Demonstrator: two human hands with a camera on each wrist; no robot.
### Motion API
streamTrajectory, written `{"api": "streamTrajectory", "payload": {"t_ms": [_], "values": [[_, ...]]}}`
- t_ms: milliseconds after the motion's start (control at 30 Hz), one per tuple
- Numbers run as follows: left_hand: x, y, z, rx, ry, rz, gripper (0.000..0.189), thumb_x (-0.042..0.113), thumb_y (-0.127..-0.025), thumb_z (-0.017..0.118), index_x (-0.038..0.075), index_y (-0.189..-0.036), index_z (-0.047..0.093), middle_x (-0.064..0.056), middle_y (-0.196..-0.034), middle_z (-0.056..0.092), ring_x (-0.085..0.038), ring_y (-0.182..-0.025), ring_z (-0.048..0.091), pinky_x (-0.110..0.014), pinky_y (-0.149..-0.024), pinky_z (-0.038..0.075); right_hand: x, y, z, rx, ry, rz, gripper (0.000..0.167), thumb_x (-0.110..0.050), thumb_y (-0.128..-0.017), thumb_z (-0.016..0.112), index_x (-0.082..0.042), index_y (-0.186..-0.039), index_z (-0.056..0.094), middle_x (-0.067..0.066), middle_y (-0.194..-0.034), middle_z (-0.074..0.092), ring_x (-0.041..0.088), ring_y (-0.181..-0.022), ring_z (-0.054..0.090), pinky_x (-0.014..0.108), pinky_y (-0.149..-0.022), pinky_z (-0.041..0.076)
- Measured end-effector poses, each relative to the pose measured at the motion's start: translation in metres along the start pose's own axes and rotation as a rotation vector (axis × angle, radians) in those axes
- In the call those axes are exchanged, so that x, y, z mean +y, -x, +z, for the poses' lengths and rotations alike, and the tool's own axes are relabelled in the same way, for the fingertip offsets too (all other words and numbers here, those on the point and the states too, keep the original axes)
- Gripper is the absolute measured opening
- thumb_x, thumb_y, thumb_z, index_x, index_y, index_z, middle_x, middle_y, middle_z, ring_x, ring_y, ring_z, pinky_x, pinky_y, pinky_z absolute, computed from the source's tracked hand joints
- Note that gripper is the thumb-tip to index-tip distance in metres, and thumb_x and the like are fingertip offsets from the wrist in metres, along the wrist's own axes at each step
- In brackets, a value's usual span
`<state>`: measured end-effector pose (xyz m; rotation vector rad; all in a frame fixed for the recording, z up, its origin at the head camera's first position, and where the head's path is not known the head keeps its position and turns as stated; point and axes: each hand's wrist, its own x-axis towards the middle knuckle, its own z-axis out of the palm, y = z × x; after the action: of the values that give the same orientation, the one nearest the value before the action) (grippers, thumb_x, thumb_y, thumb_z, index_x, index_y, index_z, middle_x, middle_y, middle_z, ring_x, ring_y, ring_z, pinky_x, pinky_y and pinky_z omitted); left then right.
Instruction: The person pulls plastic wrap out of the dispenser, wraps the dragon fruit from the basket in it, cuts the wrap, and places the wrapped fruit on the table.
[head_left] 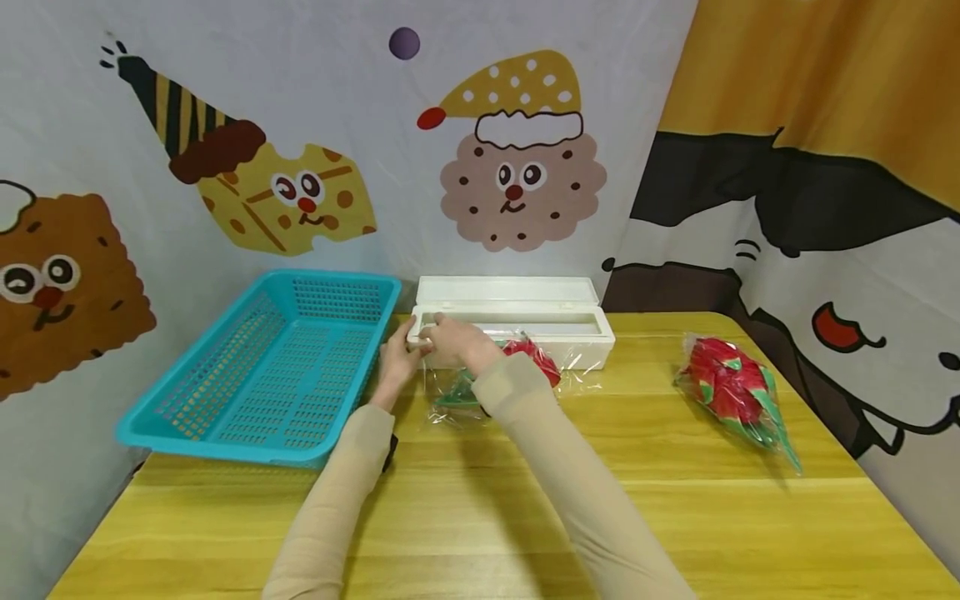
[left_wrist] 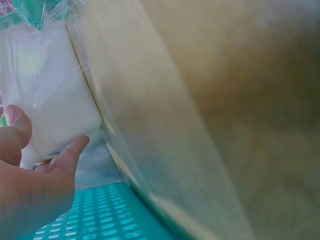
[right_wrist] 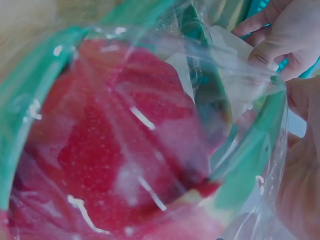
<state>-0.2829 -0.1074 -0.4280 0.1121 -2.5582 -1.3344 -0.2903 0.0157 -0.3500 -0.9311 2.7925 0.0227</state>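
Observation:
A long white box (head_left: pixel 592 354) with its lid (head_left: pixel 506 292) raised at the back stands by the far edge of the table. At its left end my left hand (head_left: pixel 398 360) grips the corner; the left wrist view shows thumb and fingers (left_wrist: pixel 70 157) on either side of that end. Just beside it, my right hand (head_left: pixel 459 342) is over the box's front rim. Beneath and right of that hand is a red dragon fruit (right_wrist: pixel 125 135) with green tips, in clear plastic wrap, against the box's front. The right fingers appear curled at the wrap's end, partly hidden.
On the left stands a turquoise plastic basket (head_left: pixel 371 367) with perforated walls, close to my left forearm. A second wrapped red-and-green fruit (head_left: pixel 726 379) lies on the right of the wooden table (head_left: pixel 600 450). A cartoon-printed cloth (head_left: pixel 405 167) hangs behind.

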Motion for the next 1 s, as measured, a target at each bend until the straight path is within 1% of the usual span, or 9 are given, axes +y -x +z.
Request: {"api": "streamTrajectory", "payload": {"t_ms": [233,433,533,567,600,700,800,833,1000], "values": [[0.002,0.0,-0.001,-0.016,0.028,-0.009,0.065,0.015,-0.083,0.072,0.005,-0.141,0.044,-0.021,-0.132,0.056,-0.035,-0.094,0.062,-0.045,-0.084,0.051,0.001,0.002,-0.002,0.001,-0.022,-0.004,0.046,-0.028,-0.097,0.052,-0.017,-0.142,0.046,0.024,-0.15,0.03,0.033,-0.122,0.054,0.044,-0.097,0.051],[0.0,-0.001,-0.002,-0.033,0.035,-0.004,0.065,0.012,-0.084,0.071,0.003,-0.142,0.042,-0.022,-0.136,0.052,-0.037,-0.1,0.061,-0.046,-0.088,0.049,0.004,0.001,0.001,0.021,-0.025,0.026,0.044,-0.018,-0.097,0.051,-0.01,-0.14,0.047,0.025,-0.152,0.021,0.027,-0.11,0.061,0.031,-0.082,0.057],[-0.006,-0.004,-0.002,-0.029,0.057,0.01,0.064,0.015,-0.083,0.072,0.005,-0.141,0.044,-0.021,-0.136,0.053,-0.037,-0.102,0.059,-0.048,-0.091,0.047,0.007,0.001,0.003,0.02,-0.027,0.05,0.046,-0.013,-0.095,0.051,-0.006,-0.14,0.045,0.024,-0.154,0.018,0.028,-0.112,0.06,0.031,-0.084,0.057],[-0.008,-0.005,-0.001,-0.027,0.063,0.018,0.064,0.017,-0.083,0.073,0.006,-0.14,0.046,-0.021,-0.135,0.054,-0.037,-0.103,0.059,-0.048,-0.091,0.047,0.007,0.001,0.003,0.02,-0.024,0.056,0.047,-0.012,-0.094,0.051,-0.005,-0.14,0.045,0.023,-0.154,0.019,0.028,-0.114,0.059,0.032,-0.087,0.056],[-0.016,-0.009,0.003,-0.007,0.081,0.052,0.065,0.021,-0.082,0.074,0.007,-0.139,0.048,-0.02,-0.133,0.057,-0.033,-0.099,0.06,-0.042,-0.087,0.049,0.008,0.002,0.003,0.016,-0.022,0.059,0.046,-0.011,-0.094,0.05,-0.005,-0.14,0.046,0.022,-0.154,0.022,0.029,-0.115,0.059,0.033,-0.089,0.055],[-0.019,-0.011,0.005,-0.007,0.091,0.068,0.064,0.025,-0.081,0.075,0.009,-0.138,0.049,-0.018,-0.132,0.058,-0.03,-0.101,0.06,-0.041,-0.088,0.049,0.008,0.003,0.0,0.001,0.023,0.048,0.041,-0.013,-0.094,0.05,-0.006,-0.134,0.052,0.019,-0.146,0.034,0.029,-0.114,0.059,0.038,-0.094,0.053],[-0.015,-0.009,0.005,-0.021,0.102,0.057,0.065,0.021,-0.082,0.074,0.005,-0.139,0.047,-0.02,-0.134,0.055,-0.032,-0.107,0.059,-0.042,-0.093,0.048,0.011,0.006,-0.007,-0.025,0.066,0.056,0.036,-0.015,-0.095,0.049,-0.009,-0.13,0.057,0.016,-0.137,0.045,0.027,-0.112,0.059,0.039,-0.095,0.052],[-0.007,-0.005,0.001,-0.042,0.088,0.025,0.064,0.016,-0.084,0.073,0.003,-0.14,0.045,-0.021,-0.137,0.052,-0.036,-0.115,0.055,-0.048,-0.099,0.044,0.012,0.008,-0.009,-0.035,0.079,0.061,0.035,-0.015,-0.095,0.049,-0.01,-0.129,0.058,0.014,-0.135,0.047,0.026,-0.111,0.059,0.039,-0.096,0.052],[0.001,0.001,-0.003,-0.047,0.063,0.001,0.065,0.011,-0.085,0.07,0.0,-0.142,0.041,-0.023,-0.139,0.049,-0.036,-0.125,0.05,-0.046,-0.107,0.04,0.028,0.019,-0.019,-0.072,0.096,0.104,0.03,-0.02,-0.096,0.047,-0.014,-0.121,0.064,0.01,-0.129,0.053,0.024,-0.111,0.058,0.041,-0.095,0.051]]}}
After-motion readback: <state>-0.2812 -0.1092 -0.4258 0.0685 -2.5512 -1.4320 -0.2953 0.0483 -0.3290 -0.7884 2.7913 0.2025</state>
